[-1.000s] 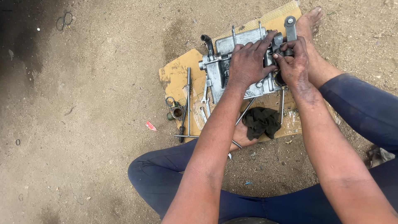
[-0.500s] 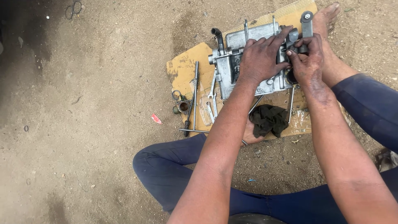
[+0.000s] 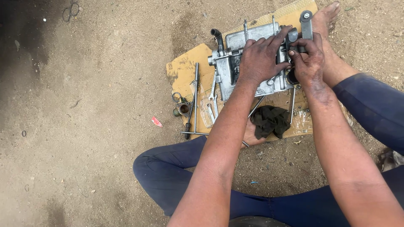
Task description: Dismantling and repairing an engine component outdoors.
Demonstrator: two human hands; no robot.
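Note:
A grey metal engine casing with a black hose stub and upright studs lies on a piece of cardboard on sandy ground. My left hand lies flat on top of the casing, fingers spread toward its right end. My right hand grips a dark round part at the casing's right side, just under a grey bracket. What the fingers pinch is hidden.
A long T-handle wrench, flat spanners and a small brass fitting lie on the cardboard's left part. A dark rag and thin rods lie below the casing. My bare foot rests at the upper right. A red scrap lies on the sand.
The view has shifted slightly. Both hands stay on the casing's right end, with small finger movements only.

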